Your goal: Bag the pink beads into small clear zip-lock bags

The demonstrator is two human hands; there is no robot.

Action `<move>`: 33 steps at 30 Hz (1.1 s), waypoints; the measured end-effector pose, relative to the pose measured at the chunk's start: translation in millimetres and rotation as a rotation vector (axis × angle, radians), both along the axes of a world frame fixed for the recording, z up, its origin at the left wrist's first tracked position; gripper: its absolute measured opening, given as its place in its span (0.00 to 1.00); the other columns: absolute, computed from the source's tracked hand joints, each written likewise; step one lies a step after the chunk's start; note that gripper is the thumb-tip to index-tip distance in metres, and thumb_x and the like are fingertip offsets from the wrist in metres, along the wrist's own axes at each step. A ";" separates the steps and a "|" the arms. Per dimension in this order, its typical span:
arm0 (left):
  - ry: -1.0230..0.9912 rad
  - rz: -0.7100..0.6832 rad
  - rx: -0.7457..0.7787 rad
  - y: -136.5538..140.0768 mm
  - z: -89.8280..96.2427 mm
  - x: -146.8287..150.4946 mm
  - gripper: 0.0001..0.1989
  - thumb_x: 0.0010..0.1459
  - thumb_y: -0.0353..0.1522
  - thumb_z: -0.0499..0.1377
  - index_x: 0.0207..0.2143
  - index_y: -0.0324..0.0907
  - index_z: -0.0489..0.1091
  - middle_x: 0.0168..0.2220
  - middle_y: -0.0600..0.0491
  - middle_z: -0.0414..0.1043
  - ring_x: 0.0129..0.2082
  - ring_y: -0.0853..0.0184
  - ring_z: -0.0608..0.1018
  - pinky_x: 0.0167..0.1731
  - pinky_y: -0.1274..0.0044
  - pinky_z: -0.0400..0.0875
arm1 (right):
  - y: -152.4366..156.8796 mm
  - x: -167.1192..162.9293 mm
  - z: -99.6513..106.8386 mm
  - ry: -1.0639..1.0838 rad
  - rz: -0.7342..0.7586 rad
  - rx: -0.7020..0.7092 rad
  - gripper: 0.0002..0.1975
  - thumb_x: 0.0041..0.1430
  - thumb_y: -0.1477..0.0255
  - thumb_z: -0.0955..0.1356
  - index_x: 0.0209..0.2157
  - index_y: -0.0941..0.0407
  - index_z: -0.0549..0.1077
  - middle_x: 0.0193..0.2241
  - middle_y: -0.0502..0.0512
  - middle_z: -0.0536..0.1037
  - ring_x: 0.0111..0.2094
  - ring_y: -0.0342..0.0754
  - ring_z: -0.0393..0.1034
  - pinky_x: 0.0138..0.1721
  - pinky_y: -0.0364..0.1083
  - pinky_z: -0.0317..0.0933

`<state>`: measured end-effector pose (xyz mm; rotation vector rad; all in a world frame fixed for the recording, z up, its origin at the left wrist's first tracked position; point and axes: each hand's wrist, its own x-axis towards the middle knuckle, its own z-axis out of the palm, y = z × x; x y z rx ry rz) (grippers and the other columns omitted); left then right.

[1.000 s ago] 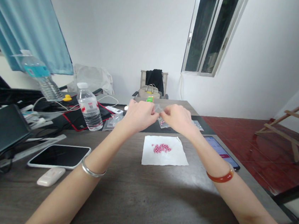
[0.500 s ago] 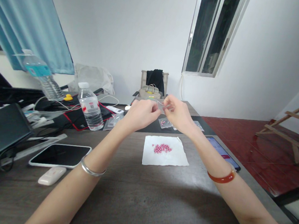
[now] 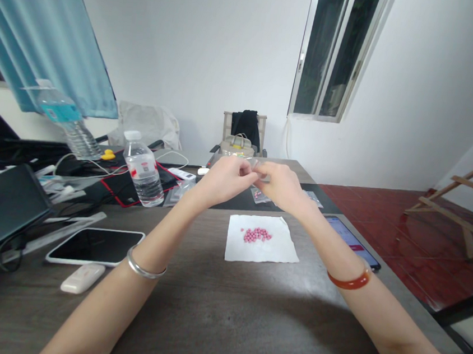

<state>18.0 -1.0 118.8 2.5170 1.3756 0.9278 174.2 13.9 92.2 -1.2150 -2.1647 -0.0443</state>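
Observation:
My left hand point(image 3: 226, 179) and my right hand point(image 3: 276, 182) meet above the far part of the desk, fingers pinched. Between and behind them shows a clear plastic bag point(image 3: 252, 160), mostly hidden by the fingers; both hands grip it. Nearer to me, a white paper sheet point(image 3: 253, 255) lies flat on the desk, with a cluster of small pink beads point(image 3: 257, 235) on it and one bead apart on the left. Beyond my hands are small clear bags point(image 3: 260, 195) with pink bits inside, partly covered by my right hand.
On the left stand a water bottle point(image 3: 142, 170), a tablet point(image 3: 96, 245), a white case point(image 3: 82, 278) and a dark laptop point(image 3: 0, 214) with cables. A larger bottle point(image 3: 69, 120) is behind them. A phone point(image 3: 354, 241) lies at the desk's right edge beside my right forearm.
My right hand has come down slightly and its fingers have closed in against my left hand's fingertips. The left hand has barely shifted; beads and paper stay put.

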 end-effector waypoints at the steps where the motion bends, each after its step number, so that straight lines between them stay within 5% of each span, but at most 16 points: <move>1: 0.000 -0.023 0.000 1.0 -1.0 -0.4 0.13 0.51 0.33 0.52 0.16 0.40 0.63 0.16 0.57 0.61 0.20 0.72 0.63 0.24 0.77 0.53 | 0.0 0.0 0.2 -0.003 -0.014 0.001 0.09 0.56 0.70 0.66 0.36 0.53 0.77 0.35 0.53 0.78 0.36 0.50 0.71 0.33 0.44 0.56; 6: 0.078 -0.105 0.152 2.1 -0.1 -7.5 0.06 0.50 0.33 0.55 0.27 0.39 0.67 0.29 0.53 0.70 0.31 0.66 0.71 0.34 0.75 0.61 | 2.3 2.7 0.3 -0.037 -0.040 0.009 0.11 0.53 0.68 0.68 0.39 0.53 0.78 0.33 0.54 0.79 0.35 0.50 0.71 0.32 0.45 0.56; 9: 0.170 -0.093 0.265 -0.4 5.1 -14.6 0.19 0.48 0.38 0.60 0.42 0.42 0.66 0.46 0.49 0.69 0.47 0.58 0.70 0.46 0.68 0.59 | 4.0 5.5 -0.3 -0.025 0.001 -0.031 0.15 0.52 0.67 0.69 0.43 0.51 0.77 0.36 0.53 0.79 0.35 0.50 0.71 0.31 0.45 0.57; 12: 0.253 -0.098 0.216 1.7 6.4 -20.7 0.31 0.46 0.41 0.63 0.53 0.45 0.60 0.55 0.47 0.65 0.53 0.54 0.66 0.51 0.64 0.54 | 4.8 7.6 -1.4 0.016 0.094 -0.061 0.15 0.54 0.64 0.69 0.44 0.49 0.77 0.39 0.53 0.78 0.36 0.49 0.70 0.33 0.45 0.58; 22: 0.253 -0.131 0.248 17.2 -8.6 -17.4 0.23 0.48 0.40 0.62 0.47 0.44 0.68 0.46 0.51 0.74 0.47 0.58 0.73 0.55 0.63 0.47 | 12.5 8.2 -6.5 0.188 0.389 -0.229 0.11 0.57 0.73 0.63 0.24 0.59 0.74 0.23 0.50 0.71 0.27 0.41 0.63 0.30 0.43 0.54; 33: 0.175 -0.160 0.241 9.4 -7.8 -9.4 0.25 0.46 0.44 0.64 0.45 0.44 0.69 0.42 0.52 0.75 0.44 0.60 0.74 0.54 0.63 0.48 | 7.1 8.6 -2.7 0.321 0.403 -0.339 0.09 0.55 0.69 0.67 0.30 0.60 0.77 0.22 0.50 0.73 0.25 0.42 0.64 0.27 0.41 0.57</move>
